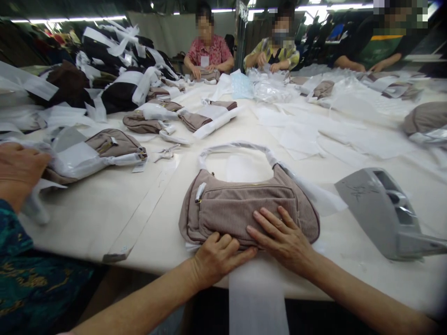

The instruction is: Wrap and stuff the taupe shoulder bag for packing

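The person's left hand (219,258), fingers curled, presses the lower edge of a taupe ribbed-fabric shoulder bag (240,204), while the right hand (282,239) lies spread on its front. White wrapping covers its raised strap, and a translucent white paper strip (258,298) hangs over the table's near edge. A grey tape dispenser (384,211) stands to the right; at left, a co-worker's hand (21,170) touches another taupe bag (115,144).

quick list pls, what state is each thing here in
front bag, resting on the table
its handle, arched, wrapped in white
its zip pull, wrapped in white
paper strip, hanging over the table edge
bag at left, strap wrapped
grey plastic item, resting, scribbled on
dark bags, heaped with white wrapping
white sheets, loose, spread out
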`<action>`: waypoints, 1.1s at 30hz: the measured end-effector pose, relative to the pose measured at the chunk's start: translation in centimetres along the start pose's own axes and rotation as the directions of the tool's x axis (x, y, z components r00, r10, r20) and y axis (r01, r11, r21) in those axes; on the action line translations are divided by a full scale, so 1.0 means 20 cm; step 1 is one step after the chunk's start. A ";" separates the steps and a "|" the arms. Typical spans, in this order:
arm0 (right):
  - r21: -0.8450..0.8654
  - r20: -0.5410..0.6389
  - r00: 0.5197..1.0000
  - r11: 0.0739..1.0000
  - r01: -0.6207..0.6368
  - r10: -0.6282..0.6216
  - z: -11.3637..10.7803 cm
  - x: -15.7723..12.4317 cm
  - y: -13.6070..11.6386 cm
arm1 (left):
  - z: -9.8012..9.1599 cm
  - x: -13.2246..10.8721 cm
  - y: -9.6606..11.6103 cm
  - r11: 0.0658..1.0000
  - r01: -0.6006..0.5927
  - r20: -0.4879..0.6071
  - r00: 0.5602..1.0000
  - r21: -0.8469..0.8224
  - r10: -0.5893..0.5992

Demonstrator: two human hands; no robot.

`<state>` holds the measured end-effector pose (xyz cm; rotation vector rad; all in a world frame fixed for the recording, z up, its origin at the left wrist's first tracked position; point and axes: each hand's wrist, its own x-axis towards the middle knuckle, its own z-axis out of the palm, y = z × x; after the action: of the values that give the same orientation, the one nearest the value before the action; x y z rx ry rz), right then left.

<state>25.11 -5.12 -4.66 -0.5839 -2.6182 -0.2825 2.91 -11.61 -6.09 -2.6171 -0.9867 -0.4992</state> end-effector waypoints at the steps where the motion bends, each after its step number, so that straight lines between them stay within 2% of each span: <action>1: -0.006 0.006 1.000 1.000 0.016 -0.016 0.02 -0.02 0.00 | 0.00 0.00 0.00 1.000 -0.002 0.001 1.000 -0.001 0.002; 3: 0.028 -0.038 0.999 0.999 0.026 -0.025 0.01 -0.07 0.01 | 0.01 0.00 0.00 1.000 -0.004 -0.001 1.000 0.001 0.004; 7: 0.098 -0.179 0.983 0.995 -0.029 0.046 -0.08 -0.21 0.01 | 0.02 -0.01 -0.01 1.000 0.010 -0.001 1.000 0.025 -0.010; 10: 0.002 -0.133 0.983 0.991 -0.131 0.130 -0.14 -0.32 -0.01 | 0.01 -0.01 -0.02 0.999 -0.004 -0.003 1.000 0.039 0.004; 13: -0.033 -0.083 0.977 0.979 -0.202 0.199 -0.14 -0.35 -0.01 | 0.00 0.00 -0.02 0.999 -0.005 -0.014 1.000 0.042 0.005; 15: 0.002 -0.022 0.984 0.984 -0.175 0.175 -0.14 -0.33 0.01 | 0.00 0.00 -0.02 0.999 -0.008 -0.013 1.000 0.049 0.009; 18: 0.050 0.039 0.999 0.998 -0.035 0.033 -0.13 -0.29 0.05 | 0.00 0.01 -0.01 0.998 -0.018 -0.003 1.000 0.053 0.019; 20: 0.054 0.008 0.998 0.997 0.056 -0.056 -0.12 -0.28 0.07 | 0.01 0.00 -0.01 0.999 -0.011 0.013 1.000 0.045 0.010; 23: 0.033 -0.017 0.992 0.992 0.125 -0.124 -0.09 -0.30 0.10 | 0.02 0.00 -0.01 1.000 0.002 0.040 0.999 0.021 -0.003; 29: 0.016 0.022 0.995 0.995 0.102 -0.102 -0.05 -0.40 0.08 | 0.00 0.00 -0.01 1.000 -0.010 0.083 0.996 0.007 0.009; 33: 0.008 0.055 0.996 0.998 0.063 -0.063 -0.11 -0.37 0.04 | -0.01 0.00 -0.01 0.999 -0.023 0.100 0.995 0.025 0.020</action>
<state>32.34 -7.64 -5.98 -0.5141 -2.6932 -0.2813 2.82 -11.59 -5.87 -2.6483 -0.9867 -0.3512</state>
